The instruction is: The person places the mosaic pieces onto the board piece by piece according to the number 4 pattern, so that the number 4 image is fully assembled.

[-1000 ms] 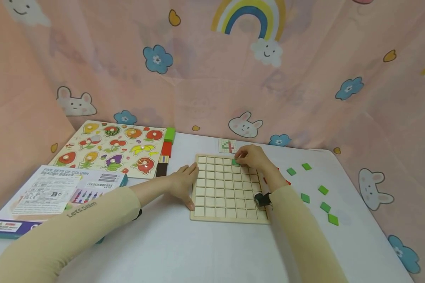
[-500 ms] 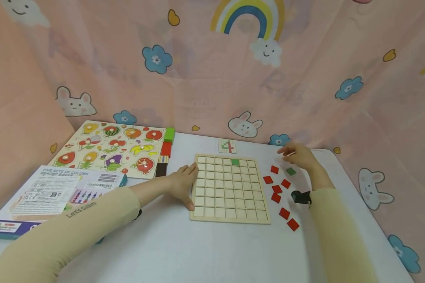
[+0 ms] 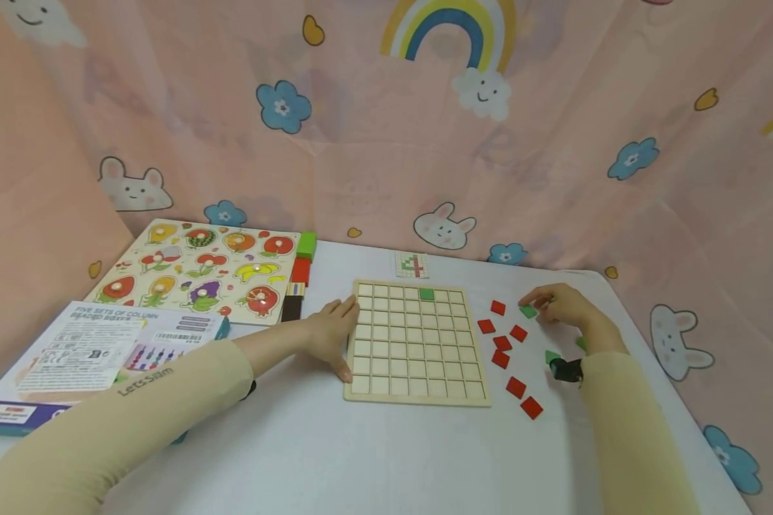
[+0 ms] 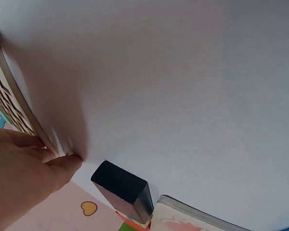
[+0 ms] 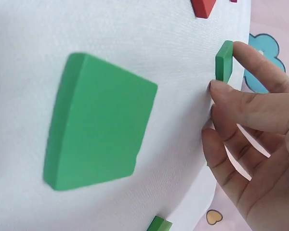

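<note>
A wooden grid board lies flat on the table with one green tile in its top row. My left hand rests against the board's left edge with fingers extended; in the left wrist view its fingertips touch the table beside the rim. Right of the board, my right hand pinches another green tile on the table between thumb and forefinger. More green tiles lie below that hand, one of them large and close in the right wrist view, others partly hidden by the wrist and sleeve.
Several red tiles are scattered between the board and my right arm. A small pattern card lies behind the board. At the left are a fruit puzzle board, a boxed bead set and a row of coloured blocks.
My right hand has let go of the green tile in the top row and moved right, then down onto another green tile. My left hand stays at the board's edge.
</note>
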Tool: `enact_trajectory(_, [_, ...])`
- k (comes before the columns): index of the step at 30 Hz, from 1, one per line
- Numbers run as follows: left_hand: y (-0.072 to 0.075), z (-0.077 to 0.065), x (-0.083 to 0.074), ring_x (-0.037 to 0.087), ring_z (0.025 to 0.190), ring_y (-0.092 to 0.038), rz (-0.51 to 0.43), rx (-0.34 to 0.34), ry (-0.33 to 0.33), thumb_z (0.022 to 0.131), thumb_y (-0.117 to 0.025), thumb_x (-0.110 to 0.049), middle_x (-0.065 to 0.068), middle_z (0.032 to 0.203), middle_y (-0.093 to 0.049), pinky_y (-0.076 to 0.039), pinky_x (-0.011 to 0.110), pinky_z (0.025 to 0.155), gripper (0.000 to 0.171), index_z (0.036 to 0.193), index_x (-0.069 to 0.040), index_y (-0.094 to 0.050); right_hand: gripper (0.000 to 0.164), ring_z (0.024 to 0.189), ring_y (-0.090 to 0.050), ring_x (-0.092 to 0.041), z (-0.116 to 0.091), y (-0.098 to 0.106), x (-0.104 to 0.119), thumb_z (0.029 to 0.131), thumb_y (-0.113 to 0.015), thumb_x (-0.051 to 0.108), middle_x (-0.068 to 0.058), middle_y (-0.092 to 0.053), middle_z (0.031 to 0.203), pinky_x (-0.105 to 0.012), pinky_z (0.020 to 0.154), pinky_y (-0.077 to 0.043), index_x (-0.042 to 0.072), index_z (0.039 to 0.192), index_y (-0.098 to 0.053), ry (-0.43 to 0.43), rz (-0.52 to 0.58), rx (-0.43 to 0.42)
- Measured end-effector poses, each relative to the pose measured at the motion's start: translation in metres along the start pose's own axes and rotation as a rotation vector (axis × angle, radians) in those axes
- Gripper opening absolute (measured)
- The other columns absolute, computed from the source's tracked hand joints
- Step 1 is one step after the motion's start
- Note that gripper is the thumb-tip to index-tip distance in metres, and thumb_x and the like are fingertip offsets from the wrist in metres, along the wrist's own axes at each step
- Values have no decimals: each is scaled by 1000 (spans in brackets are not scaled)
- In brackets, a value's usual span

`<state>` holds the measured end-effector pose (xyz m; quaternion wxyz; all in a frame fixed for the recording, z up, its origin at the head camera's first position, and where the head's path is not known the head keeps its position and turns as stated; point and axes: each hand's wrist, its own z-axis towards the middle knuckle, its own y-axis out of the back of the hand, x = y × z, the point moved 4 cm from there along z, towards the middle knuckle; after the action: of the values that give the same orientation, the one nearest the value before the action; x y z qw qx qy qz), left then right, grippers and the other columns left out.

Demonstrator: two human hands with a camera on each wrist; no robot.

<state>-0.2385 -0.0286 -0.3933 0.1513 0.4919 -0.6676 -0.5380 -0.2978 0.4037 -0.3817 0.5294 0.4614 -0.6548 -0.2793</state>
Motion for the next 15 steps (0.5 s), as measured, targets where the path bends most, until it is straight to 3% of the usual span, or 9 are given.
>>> enact_trajectory(11, [2,-2,0,51,152,-7,-7,1,-3,68,-87,-49,25,166,1,-23,67,118,130,156,7,-9,32,98,-57,-31,-1,0,-3,88,-71,14,-22,-62,116,-39,84,-54,3,117,-66,-51,-44,-32])
enact_trajectory(15, [2,-2,0,51,152,-6,-9,6,-6,68,-87,-49,25,166,2,-23,67,118,130,156,7,-9,29,92,-56,-27,1,2,-5,86,-74,17,-19,-63,108,-33,78,-52,2,108,-62,-67,-33,-48])
